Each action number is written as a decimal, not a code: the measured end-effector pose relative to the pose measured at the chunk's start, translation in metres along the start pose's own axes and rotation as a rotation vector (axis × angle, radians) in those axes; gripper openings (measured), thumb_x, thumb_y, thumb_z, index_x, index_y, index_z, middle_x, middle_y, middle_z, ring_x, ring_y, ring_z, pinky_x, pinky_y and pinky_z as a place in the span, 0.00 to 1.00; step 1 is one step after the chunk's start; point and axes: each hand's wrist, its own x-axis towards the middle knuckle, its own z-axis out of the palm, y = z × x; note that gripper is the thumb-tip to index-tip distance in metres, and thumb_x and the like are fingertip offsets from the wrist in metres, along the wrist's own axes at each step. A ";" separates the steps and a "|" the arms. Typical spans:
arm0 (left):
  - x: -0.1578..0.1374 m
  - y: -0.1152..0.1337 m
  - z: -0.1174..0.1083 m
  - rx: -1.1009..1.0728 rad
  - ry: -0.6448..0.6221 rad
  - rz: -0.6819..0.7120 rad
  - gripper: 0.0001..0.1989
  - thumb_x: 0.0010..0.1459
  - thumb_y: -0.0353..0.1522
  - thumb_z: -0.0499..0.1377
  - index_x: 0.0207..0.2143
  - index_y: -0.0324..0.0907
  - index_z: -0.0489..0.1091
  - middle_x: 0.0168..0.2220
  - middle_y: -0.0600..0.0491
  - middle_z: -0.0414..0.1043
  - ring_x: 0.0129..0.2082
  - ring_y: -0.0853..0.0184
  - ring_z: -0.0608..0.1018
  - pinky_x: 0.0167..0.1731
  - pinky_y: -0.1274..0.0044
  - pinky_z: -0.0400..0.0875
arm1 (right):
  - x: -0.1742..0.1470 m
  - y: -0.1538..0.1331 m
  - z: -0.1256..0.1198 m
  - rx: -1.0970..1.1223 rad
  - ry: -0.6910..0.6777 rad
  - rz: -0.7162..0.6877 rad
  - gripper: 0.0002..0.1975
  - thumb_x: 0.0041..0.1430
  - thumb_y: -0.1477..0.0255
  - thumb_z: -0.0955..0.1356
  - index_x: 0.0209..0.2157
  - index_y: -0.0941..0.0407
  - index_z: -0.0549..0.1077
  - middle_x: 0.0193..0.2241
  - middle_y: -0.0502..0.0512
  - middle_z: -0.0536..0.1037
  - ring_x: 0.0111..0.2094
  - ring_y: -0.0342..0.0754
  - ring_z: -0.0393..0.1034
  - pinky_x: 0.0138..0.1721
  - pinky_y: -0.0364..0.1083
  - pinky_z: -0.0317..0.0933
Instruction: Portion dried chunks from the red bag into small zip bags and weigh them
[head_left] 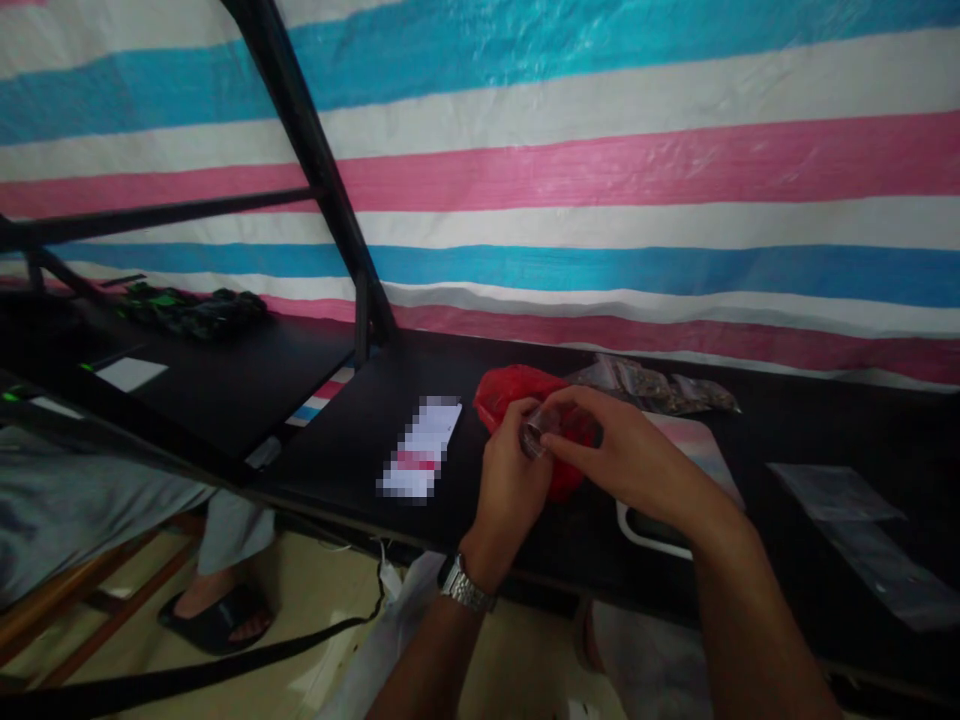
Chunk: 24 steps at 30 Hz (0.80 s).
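Note:
My left hand [511, 470] is closed around a small clear plastic bag [535, 428], which seems to have something dark in it. The fingers of my right hand [600, 430] pinch the same bag at its right side. Right behind my hands lies an open red plastic bag [510, 385], partly hidden by them; its contents cannot be made out. Under my right forearm sits a pale, flat device with a rounded edge and a dark front panel, like a small scale [694, 440]. A watch is on my left wrist.
Filled clear zip bags [645, 385] lie at the back. Flat clear zip bags [836, 492] rest on the right. A lit, blurred phone-like screen [424, 455] lies left on the black table [337, 440]. A black metal frame [322, 170] rises behind. Another person's sandalled foot [225, 610] shows lower left.

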 end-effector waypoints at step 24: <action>-0.001 -0.017 -0.004 -0.205 -0.109 0.088 0.23 0.61 0.23 0.60 0.54 0.47 0.56 0.47 0.51 0.72 0.44 0.66 0.80 0.45 0.73 0.74 | 0.004 0.004 0.012 0.120 0.118 -0.024 0.08 0.59 0.73 0.73 0.41 0.52 0.78 0.40 0.52 0.83 0.40 0.49 0.79 0.46 0.49 0.73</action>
